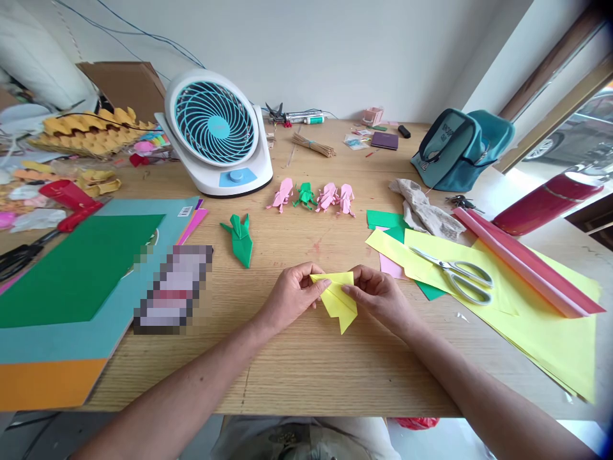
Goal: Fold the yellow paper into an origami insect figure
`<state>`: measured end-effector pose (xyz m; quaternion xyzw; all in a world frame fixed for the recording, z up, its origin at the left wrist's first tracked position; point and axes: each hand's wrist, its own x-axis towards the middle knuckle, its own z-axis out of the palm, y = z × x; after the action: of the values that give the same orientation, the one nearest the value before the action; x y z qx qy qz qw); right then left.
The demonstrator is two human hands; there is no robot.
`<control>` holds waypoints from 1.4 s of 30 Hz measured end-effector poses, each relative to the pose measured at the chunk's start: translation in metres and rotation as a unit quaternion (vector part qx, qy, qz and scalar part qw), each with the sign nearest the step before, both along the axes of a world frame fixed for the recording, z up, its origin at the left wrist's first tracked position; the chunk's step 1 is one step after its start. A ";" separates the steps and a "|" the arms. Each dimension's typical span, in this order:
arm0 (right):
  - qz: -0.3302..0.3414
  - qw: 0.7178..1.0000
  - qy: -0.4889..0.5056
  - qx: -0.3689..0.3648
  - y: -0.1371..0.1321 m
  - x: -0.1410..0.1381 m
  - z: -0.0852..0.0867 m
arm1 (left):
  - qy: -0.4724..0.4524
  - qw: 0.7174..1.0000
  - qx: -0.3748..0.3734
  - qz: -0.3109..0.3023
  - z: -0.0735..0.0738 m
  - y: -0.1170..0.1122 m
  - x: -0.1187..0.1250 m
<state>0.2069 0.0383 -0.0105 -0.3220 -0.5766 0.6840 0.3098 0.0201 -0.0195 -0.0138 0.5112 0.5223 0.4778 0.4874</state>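
Observation:
Between my two hands is a piece of folded yellow paper (341, 301), creased into a shape with pointed corners, its lower tip hanging toward me. My left hand (297, 291) pinches its left corner between thumb and fingers. On the opposite side my right hand (378, 294) grips the right edge, thumb on top. The fingers behind the paper are partly hidden. A green folded-paper figure (241, 241) lies to the left of my hands. Farther back stand several small folded-paper figures, pink (328, 197) and green (305, 195), in a row.
White-handled scissors (462, 275) rest on yellow paper sheets (550, 332) at the right, beside a pink-red roll (527, 262). Green paper (81, 268) and a blurred phone (175, 291) lie left. Behind stand a fan (218, 134), a teal bag (462, 150) and a red bottle (546, 202).

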 end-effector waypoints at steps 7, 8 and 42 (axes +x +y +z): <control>-0.001 1.000 0.012 0.013 -0.001 0.000 -0.002 | -0.018 1.000 -0.008 0.009 0.007 -0.002 0.001; 0.001 1.000 0.016 0.013 -0.001 0.000 -0.002 | -0.017 1.000 -0.011 0.009 0.008 -0.002 0.001; 0.024 0.999 0.023 0.006 -0.002 0.002 0.006 | 0.002 0.999 0.023 -0.050 0.017 -0.007 0.004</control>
<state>0.2091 0.0364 -0.0048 -0.2909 -0.5811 0.6947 0.3084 0.0237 -0.0267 0.0027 0.5486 0.4865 0.4635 0.4975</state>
